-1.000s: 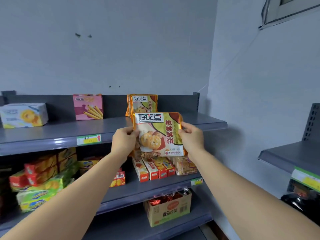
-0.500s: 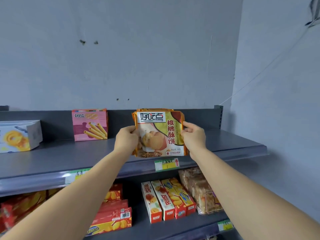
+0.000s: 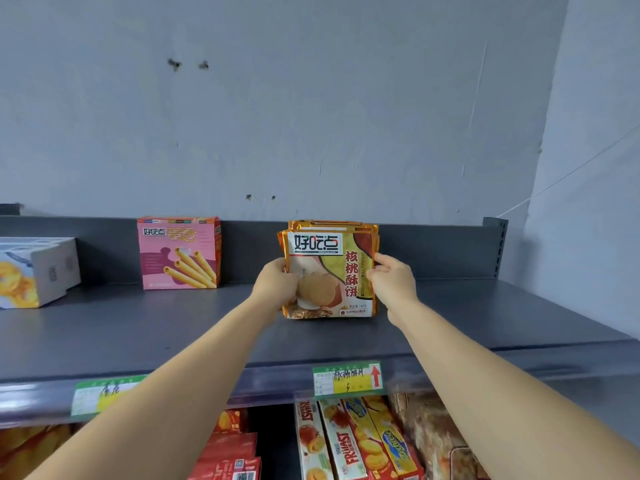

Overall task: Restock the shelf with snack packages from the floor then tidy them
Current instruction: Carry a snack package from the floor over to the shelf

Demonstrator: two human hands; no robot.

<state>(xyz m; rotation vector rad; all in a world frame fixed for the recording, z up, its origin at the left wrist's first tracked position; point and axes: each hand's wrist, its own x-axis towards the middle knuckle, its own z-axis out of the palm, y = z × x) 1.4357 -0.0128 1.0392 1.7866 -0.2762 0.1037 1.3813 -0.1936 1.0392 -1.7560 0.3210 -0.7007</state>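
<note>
We are at the placing step, our left hand [image 3: 277, 284] and right hand [image 3: 389, 280] gripping the side edges of the orange walnut-cookie pack [image 3: 329, 275], upright on the top shelf [image 3: 173, 327] before matching packs, and next we should probably release and square it.

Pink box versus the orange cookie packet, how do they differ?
The pink box is a stiff carton picturing rolled wafer sticks; the orange packet is a soft bag picturing a round biscuit. The pink box stands alone and untouched; the orange packet is held at its sides by the left hand and right hand, with like packets behind it. Both stand upright on the top shelf, same logo.
</note>
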